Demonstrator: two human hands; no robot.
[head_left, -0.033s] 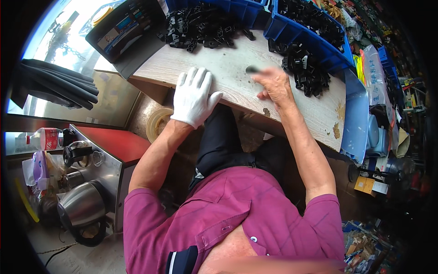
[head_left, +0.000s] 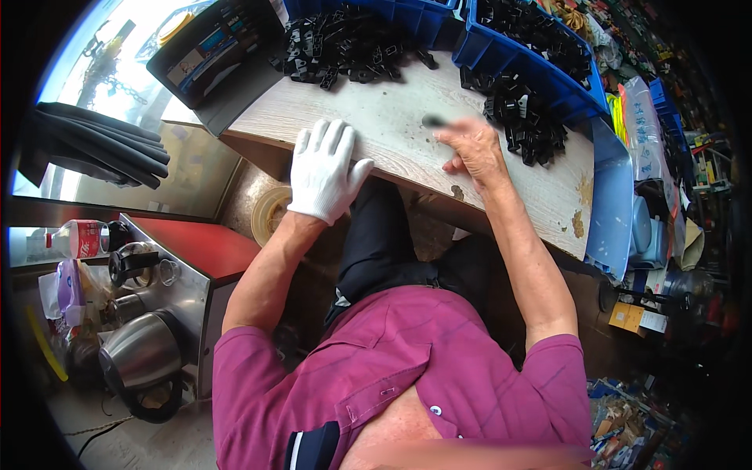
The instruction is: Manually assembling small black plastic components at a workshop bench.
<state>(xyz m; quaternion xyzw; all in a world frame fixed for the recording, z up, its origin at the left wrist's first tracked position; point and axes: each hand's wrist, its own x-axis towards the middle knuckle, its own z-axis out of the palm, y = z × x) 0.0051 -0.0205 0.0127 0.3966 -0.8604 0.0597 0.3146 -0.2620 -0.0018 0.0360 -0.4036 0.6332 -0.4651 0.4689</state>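
Note:
My left hand (head_left: 327, 172), in a white knitted glove, lies flat over the front edge of the whitewashed wooden table (head_left: 392, 117). Its fingers are stretched out and nothing is in it. Bare, my right hand (head_left: 475, 153) is above the table further right, with thumb and fingers bent together. At its fingertips shows a small black piece (head_left: 432, 121), too blurred for its exact kind. Just beyond that hand lies a heap of black plastic parts (head_left: 525, 121), and a larger heap of similar parts (head_left: 345, 51) spreads over the far left of the table.
Blue plastic crates (head_left: 529, 66) stand along the table's far side, one full of black parts. A tablet-like screen (head_left: 211, 51) leans at the far left. Lower left, a steel kettle (head_left: 141, 352) is beside a red-topped cabinet (head_left: 196, 247). A round bucket (head_left: 270, 215) stands under the table.
My left hand has slid slightly to the left and toward me. The right hand has hardly moved, and the black piece remains at its fingertips.

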